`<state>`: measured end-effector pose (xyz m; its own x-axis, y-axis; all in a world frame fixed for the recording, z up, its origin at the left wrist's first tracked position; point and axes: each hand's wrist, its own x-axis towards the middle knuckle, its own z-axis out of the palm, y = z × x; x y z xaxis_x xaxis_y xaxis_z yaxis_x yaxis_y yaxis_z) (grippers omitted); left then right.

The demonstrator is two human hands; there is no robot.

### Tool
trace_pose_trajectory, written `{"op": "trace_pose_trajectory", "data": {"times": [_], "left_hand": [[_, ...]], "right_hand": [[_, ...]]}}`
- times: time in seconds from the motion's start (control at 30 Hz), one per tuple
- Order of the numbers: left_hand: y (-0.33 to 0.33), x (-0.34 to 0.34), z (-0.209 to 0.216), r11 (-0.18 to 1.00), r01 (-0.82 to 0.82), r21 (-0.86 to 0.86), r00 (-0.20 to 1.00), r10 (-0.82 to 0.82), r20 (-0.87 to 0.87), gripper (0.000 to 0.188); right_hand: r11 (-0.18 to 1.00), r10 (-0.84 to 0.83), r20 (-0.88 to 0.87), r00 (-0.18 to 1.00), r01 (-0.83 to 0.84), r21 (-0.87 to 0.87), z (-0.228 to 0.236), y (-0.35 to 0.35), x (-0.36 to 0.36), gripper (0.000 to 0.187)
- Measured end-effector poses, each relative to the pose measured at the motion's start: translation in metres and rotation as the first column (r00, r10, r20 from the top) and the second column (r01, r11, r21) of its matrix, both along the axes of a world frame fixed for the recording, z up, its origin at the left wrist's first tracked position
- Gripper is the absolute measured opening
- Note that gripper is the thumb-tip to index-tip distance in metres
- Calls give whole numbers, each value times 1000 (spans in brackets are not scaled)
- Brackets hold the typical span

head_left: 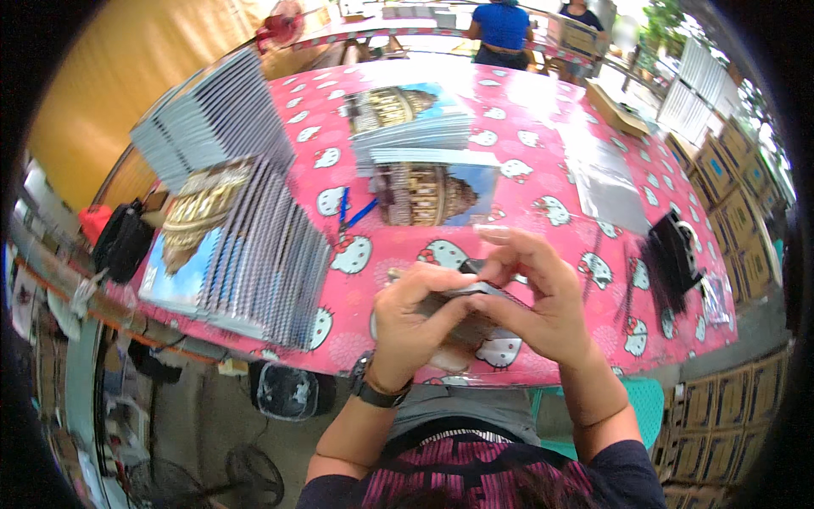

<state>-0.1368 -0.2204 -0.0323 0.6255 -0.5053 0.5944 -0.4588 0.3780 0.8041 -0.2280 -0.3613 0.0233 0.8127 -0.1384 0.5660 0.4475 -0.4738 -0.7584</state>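
Both hands are closed on a thin book held edge-up point(483, 289) above the near middle of the table, with what looks like a dark coil along its edge; the fingers hide much of it. On its left side, my left hand point(420, 310) pinches it with thumb and fingers. My right hand point(538, 297) grips the other side, fingers bent over the top edge. Just beyond lies a book with a domed building on its cover point(437, 191). A blue-handled pair of pliers point(349, 216) rests left of that book.
Spiral-bound books stand in tall stacks at the left point(237, 254) and far left point(216, 114). Another pile point(407, 119) sits farther back. Clear plastic sheets point(606, 178) and black coils point(670, 259) lie to the right. Cartons point(733, 216) are stacked beyond; two people are in the background.
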Motion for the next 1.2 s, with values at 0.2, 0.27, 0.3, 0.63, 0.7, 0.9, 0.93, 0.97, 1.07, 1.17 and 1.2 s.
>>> {"op": "trace_pose_trajectory", "data": {"times": [0.2, 0.27, 0.3, 0.63, 0.7, 0.9, 0.93, 0.97, 1.07, 1.17, 1.2], "left_hand": [[0, -7, 2, 998, -34, -50, 998, 36, 42, 20], [2, -6, 3, 998, -50, -41, 999, 50, 1, 20], [1, -7, 3, 998, -58, -27, 998, 57, -33, 20], [37, 26, 37, 966, -222, 135, 908, 154, 390, 56], [78, 31, 79, 824, -552, -126, 699, 540, 468, 55], [211, 89, 125, 382, -877, -293, 362, 924, 119, 40], [226, 102, 114, 398, -911, -111, 389, 916, 98, 40], [242, 113, 105, 386, -919, 75, 392, 916, 85, 40], [268, 143, 67, 0, -985, 171, 116, 733, 670, 32], [275, 153, 55, 246, -955, 164, 295, 823, 485, 30], [273, 152, 54, 325, -929, 178, 369, 854, 367, 30]], "right_hand": [[973, -2, -19, 1000, -3, -232, 12, -1, -6, 51], [951, -41, 36, 999, 50, -304, 16, 4, -4, 47], [932, -58, 73, 996, 81, -353, 16, 4, -5, 46], [868, -118, 279, 953, 235, -437, 26, 5, 10, 69], [936, -196, 407, 892, 294, -194, 51, -25, 12, 72], [864, -339, 154, 928, 372, -339, 11, -78, 91, 23], [838, -327, 150, 933, 360, -409, -4, -85, 111, 20], [805, -311, 148, 939, 343, -484, -14, -87, 132, 22], [670, -320, 159, 934, 341, -659, -38, -90, 169, 27], [663, -343, 69, 937, 294, -689, -45, -95, 187, 33], [683, -354, 16, 935, 270, -679, -45, -96, 189, 35]]}}
